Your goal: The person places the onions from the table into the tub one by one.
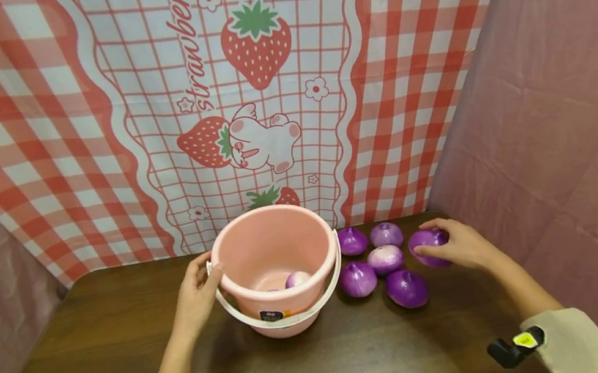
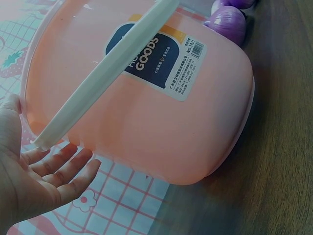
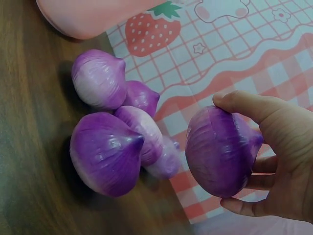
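Observation:
A pink bucket [image 1: 284, 296] with a white handle [image 1: 292, 321] hanging over its front stands on the wooden table. My left hand [image 1: 196, 293] grips the bucket's left rim, thumb at the edge and fingers along the outside; the left wrist view shows this hand [image 2: 44, 171] beside the handle's end. In the bucket lies a purple-and-white onion [image 1: 297, 279], with a sliver of another purple thing next to it. My right hand [image 1: 463, 244] holds a purple onion [image 3: 220, 152] between thumb and fingers, right of several other onions [image 1: 357, 279].
The loose onions sit close together on the table [image 1: 384, 349], just right of the bucket. A strawberry-print checked cloth [image 1: 326, 134] hangs behind the table's back edge. Pink cloth walls [image 1: 563, 119] stand on both sides.

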The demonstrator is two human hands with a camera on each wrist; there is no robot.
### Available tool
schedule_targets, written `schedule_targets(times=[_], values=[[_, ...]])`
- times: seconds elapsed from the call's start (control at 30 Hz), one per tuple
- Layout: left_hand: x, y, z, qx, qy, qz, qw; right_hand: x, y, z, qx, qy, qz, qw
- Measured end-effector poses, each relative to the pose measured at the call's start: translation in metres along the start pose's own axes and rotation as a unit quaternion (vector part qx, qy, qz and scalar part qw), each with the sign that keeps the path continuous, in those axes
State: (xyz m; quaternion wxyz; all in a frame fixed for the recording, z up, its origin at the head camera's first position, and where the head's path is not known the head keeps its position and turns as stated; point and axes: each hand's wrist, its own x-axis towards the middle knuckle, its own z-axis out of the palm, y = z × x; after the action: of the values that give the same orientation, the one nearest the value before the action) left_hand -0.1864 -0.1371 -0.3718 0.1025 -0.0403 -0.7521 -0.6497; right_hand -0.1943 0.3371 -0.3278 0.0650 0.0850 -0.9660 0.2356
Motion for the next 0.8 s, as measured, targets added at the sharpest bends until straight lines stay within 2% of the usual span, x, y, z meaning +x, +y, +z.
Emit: schedule_targets(times=[0.8], values=[[-0.001,0.003,0.000,-0.002,-0.007,0.000,1.0000,0.007,-0.015,-0.008,-0.002,-0.001,-0.015,0.9999]])
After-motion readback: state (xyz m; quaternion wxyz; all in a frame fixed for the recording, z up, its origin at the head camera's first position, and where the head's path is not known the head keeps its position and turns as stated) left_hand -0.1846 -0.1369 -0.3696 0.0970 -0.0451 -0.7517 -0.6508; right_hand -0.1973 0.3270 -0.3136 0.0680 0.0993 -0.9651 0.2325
